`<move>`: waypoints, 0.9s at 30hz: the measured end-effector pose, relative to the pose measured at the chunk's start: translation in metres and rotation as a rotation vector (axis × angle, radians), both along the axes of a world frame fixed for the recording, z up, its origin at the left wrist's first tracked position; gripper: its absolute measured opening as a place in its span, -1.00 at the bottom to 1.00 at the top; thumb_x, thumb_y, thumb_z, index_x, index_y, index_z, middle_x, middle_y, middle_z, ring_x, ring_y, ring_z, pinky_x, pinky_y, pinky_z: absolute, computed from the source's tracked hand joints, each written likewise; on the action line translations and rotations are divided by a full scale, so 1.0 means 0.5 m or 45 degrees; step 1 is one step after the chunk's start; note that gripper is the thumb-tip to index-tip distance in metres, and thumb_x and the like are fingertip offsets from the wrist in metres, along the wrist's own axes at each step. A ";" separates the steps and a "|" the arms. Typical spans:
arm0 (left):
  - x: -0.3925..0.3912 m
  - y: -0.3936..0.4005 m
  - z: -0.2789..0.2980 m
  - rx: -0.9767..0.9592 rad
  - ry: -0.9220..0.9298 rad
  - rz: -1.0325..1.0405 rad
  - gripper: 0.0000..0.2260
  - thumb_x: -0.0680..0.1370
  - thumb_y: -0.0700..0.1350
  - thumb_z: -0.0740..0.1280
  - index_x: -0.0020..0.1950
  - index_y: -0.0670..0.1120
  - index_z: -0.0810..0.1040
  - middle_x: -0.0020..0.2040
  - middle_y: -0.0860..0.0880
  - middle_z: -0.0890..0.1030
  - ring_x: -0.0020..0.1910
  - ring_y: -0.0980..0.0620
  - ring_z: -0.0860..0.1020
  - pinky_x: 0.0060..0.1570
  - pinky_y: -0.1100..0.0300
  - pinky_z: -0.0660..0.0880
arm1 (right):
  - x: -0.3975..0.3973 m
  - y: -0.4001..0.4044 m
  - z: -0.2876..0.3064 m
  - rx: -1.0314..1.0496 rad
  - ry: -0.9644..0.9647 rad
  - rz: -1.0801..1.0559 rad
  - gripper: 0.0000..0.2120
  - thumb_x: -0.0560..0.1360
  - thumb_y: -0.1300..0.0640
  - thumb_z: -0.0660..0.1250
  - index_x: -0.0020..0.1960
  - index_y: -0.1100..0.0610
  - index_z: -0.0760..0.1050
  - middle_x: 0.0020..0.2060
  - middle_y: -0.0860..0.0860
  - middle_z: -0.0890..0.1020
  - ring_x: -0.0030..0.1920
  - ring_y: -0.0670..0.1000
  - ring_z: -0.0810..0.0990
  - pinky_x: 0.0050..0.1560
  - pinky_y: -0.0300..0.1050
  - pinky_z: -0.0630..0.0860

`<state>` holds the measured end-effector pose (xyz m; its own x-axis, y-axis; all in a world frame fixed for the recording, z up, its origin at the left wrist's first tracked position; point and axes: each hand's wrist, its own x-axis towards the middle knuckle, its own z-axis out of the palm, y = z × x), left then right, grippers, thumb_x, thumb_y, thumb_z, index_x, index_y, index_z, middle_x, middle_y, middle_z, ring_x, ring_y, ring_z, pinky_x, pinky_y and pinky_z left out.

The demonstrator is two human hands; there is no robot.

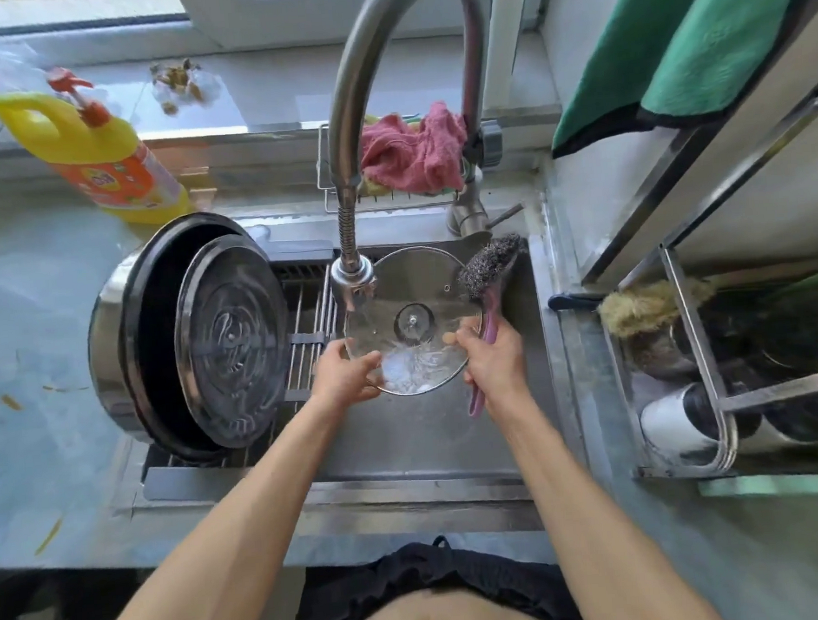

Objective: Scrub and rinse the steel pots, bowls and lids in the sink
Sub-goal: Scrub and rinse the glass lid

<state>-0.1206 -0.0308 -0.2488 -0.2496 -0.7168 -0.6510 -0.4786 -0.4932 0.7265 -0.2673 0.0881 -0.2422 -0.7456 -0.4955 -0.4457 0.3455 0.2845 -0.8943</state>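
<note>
Head: yellow bottle [95, 147], label unreadable

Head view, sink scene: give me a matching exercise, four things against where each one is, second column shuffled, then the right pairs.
Things
1. glass lid
2. steel-wool brush
3. pink cloth
4. yellow detergent bottle

Places
A. in the wire caddy behind the faucet
B. on the counter, left of the sink
C. under the running faucet, held at its rim by both hands
D. in the right hand, wool head pointing up

The left hand grips the lid's near-left rim.

Pairs: 1-C, 2-D, 3-A, 4-B
</note>
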 end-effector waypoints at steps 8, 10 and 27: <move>0.035 0.052 0.028 -0.964 -0.104 -0.981 -0.48 0.59 0.28 0.21 0.38 -0.02 0.58 0.43 -0.04 0.52 0.48 0.07 0.35 0.52 -0.02 0.11 | -0.039 0.001 0.040 0.391 -0.153 -0.021 -0.95 0.44 0.28 0.24 -0.13 0.16 0.43 -0.40 0.11 0.56 -0.72 -0.04 0.26 -0.54 -0.25 0.26; 0.044 0.045 0.020 -1.065 -0.141 -1.221 -0.49 0.55 0.30 0.23 0.38 0.05 0.58 0.38 0.05 0.57 0.44 0.06 0.44 0.50 -0.10 0.22 | -0.032 -0.004 0.043 0.416 -0.168 0.015 -0.86 0.44 0.28 0.25 -0.01 0.17 0.46 -0.44 0.09 0.50 -0.68 -0.03 0.24 -0.58 -0.29 0.24; 0.014 0.009 0.011 0.476 0.483 0.480 -0.79 0.70 -0.12 0.17 0.02 -0.11 0.58 -0.11 -0.07 0.74 -0.25 0.00 0.71 -0.31 0.17 0.63 | -0.031 -0.007 0.021 0.282 0.080 0.116 -0.77 0.48 0.01 0.37 -0.24 0.16 0.54 -0.46 -0.03 0.55 -0.47 0.00 0.39 -0.35 -0.12 0.37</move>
<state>-0.1135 -0.0262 -0.2431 -0.2869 -0.5424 -0.7896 0.0329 -0.8293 0.5578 -0.2830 0.0848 -0.2315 -0.7320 -0.4575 -0.5049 0.2547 0.5037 -0.8255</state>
